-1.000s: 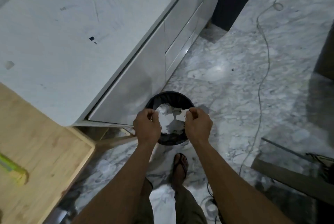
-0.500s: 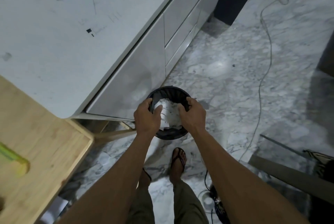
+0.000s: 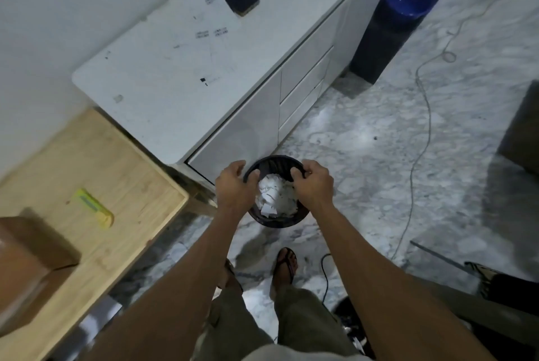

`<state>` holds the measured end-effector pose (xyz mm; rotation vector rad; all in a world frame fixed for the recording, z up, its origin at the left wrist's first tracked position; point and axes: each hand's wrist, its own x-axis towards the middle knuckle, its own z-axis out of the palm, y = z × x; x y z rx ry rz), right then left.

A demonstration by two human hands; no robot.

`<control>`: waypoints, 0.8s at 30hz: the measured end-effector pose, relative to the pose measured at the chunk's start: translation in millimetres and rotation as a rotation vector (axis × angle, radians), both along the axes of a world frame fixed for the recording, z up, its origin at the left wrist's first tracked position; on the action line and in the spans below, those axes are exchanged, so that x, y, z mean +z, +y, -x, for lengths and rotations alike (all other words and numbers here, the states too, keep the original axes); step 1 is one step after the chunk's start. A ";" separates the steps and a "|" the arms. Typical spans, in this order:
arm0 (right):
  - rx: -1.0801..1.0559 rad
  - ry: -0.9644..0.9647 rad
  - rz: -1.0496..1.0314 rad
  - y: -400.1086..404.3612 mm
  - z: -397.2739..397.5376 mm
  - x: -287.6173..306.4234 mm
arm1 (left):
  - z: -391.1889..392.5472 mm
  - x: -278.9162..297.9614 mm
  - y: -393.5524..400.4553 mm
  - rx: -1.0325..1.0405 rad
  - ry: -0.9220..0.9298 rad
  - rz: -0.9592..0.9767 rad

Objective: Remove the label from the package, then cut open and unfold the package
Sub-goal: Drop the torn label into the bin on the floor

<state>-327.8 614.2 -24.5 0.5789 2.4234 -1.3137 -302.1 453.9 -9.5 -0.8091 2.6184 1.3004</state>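
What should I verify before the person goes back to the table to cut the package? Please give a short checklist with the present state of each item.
1. Torn paper is inside the black bin: ok, white scraps lie in it.
2. Left hand holds nothing: ok, fingers relaxed over the rim.
3. Right hand holds nothing: cannot tell, fingers are curled at the rim.
4. Brown package waits on the wooden table: ok.
5. Yellow-green cutter is within view on the table: ok.
6. Label fully off the package: cannot tell, the package is blurred.
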 end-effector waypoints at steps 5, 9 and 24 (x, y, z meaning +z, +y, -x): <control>0.066 -0.007 0.048 -13.9 -17.5 25.5 | -31.3 26.6 -8.4 0.091 0.002 -0.020; 0.127 -0.009 0.099 -26.8 -32.9 36.3 | -62.1 38.7 -24.9 0.163 -0.005 -0.030; 0.613 0.111 0.151 -181.6 -140.3 80.2 | -228.1 70.0 -153.1 0.455 0.087 -0.006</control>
